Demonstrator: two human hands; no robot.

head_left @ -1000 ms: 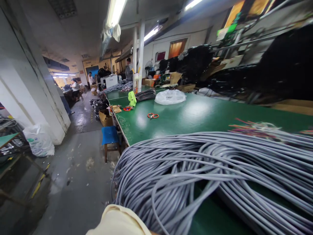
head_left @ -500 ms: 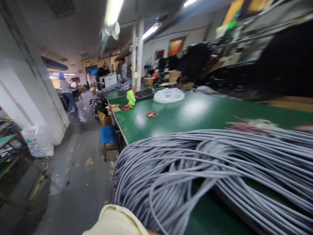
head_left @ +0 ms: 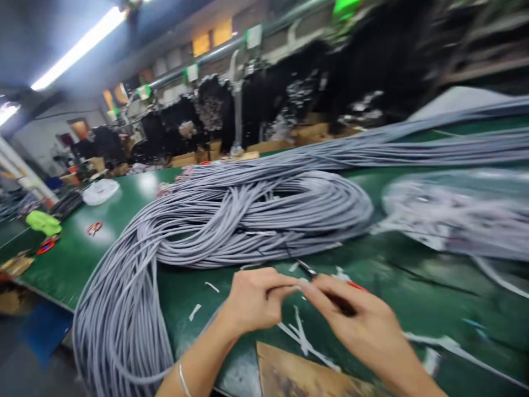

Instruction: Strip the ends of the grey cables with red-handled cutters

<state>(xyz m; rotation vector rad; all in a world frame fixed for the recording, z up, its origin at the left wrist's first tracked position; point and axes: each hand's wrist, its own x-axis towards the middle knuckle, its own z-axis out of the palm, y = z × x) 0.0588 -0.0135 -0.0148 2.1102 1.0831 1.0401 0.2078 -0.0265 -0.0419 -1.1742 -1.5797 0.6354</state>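
Observation:
My left hand (head_left: 258,298) is closed in a pinch, its fingertips meeting those of my right hand; whatever small thing lies between them is too blurred to name. A grey cable (head_left: 211,318) shows beside my left forearm. My right hand (head_left: 363,317) is closed around red-handled scissors (head_left: 308,269), the metal tip sticking out past the fingers and a bit of red showing behind. Just beyond both hands lies a large looped bundle of grey cables (head_left: 264,220) on the green table (head_left: 185,298).
White scraps (head_left: 303,331) lie around my hands, and a brown board (head_left: 297,369) sits at the near edge. A clear plastic bag (head_left: 463,209) is at the right. Another red-handled pair of scissors (head_left: 94,227) and a lime-green object (head_left: 43,223) lie at far left. Cables hang over the near-left edge.
My view has swung right from the aisle to the table. Both hands have come into view, fingertips together, with scissors in the right one.

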